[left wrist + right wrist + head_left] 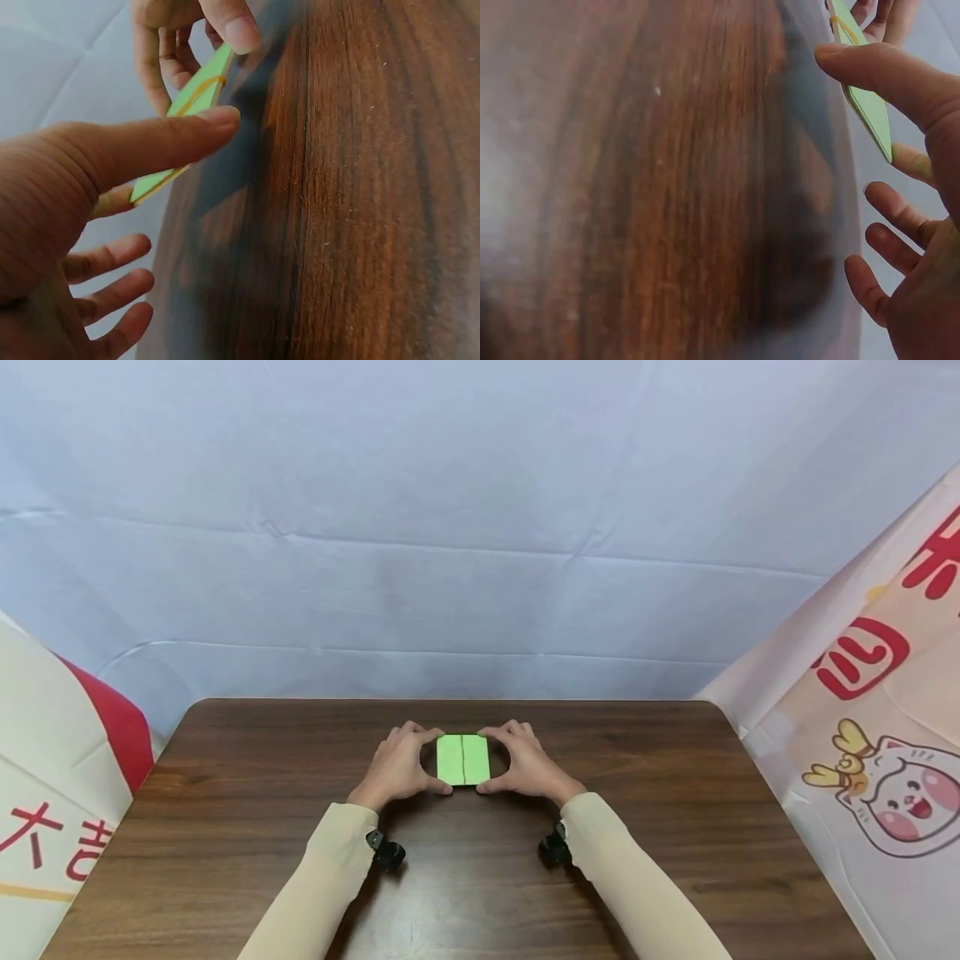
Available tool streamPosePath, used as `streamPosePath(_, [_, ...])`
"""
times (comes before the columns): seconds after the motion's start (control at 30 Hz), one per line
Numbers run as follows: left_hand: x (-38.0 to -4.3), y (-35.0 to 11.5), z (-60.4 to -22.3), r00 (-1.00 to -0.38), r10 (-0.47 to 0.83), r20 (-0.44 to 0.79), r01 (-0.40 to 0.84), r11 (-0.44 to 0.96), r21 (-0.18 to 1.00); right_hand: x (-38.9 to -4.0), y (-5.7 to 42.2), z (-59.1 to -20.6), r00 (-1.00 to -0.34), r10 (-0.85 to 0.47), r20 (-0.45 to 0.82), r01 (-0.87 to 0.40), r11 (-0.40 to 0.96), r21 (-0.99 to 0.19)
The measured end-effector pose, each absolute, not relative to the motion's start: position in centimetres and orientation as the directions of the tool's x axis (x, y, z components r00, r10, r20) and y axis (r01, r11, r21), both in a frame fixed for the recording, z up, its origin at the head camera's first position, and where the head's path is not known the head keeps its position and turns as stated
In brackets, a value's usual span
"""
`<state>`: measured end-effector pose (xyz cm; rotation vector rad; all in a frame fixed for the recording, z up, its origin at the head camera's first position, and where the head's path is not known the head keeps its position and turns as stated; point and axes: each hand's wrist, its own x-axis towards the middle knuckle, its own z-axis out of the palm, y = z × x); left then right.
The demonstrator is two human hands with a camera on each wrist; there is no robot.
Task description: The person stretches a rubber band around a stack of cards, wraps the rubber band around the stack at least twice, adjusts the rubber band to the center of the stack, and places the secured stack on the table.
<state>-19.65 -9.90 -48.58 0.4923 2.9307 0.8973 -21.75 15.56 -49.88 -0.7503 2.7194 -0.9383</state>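
A small square stack of light-green paper notes (450,762) is held close over the brown table, with an orange-yellow rubber band (201,94) running across its middle. My left hand (399,762) pinches its left side between thumb and index finger. On the opposite side my right hand (527,763) pinches the stack in the same way. In the left wrist view, the left thumb (165,142) lies across the near edge, and the other fingers are spread away from the paper. The right wrist view shows the right thumb (877,66) at the edge, three fingers off the stack.
The dark wood-grain table (465,893) has rounded far corners. A pale cloth backdrop (465,568) hangs right behind its far edge. Printed banners with red characters stand at the left (52,793) and right (870,710). Each wrist carries a small black camera (390,855).
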Motion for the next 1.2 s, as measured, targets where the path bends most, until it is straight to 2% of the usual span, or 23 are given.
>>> streamPosePath(0.67, [-21.3,-9.7,-50.0,-0.954,0.285,-0.098,0.205,0.851,0.484,-23.3,15.5,-50.6,-0.859,-0.505,-0.082,-0.390,0.749,-0.536])
streamPosePath(1.2, [-21.1,-9.6,-50.0,-0.947,0.302,-0.111,0.222,0.862,0.456,-23.3,15.6,-50.5,-0.858,-0.506,-0.092,-0.388,0.755,-0.529])
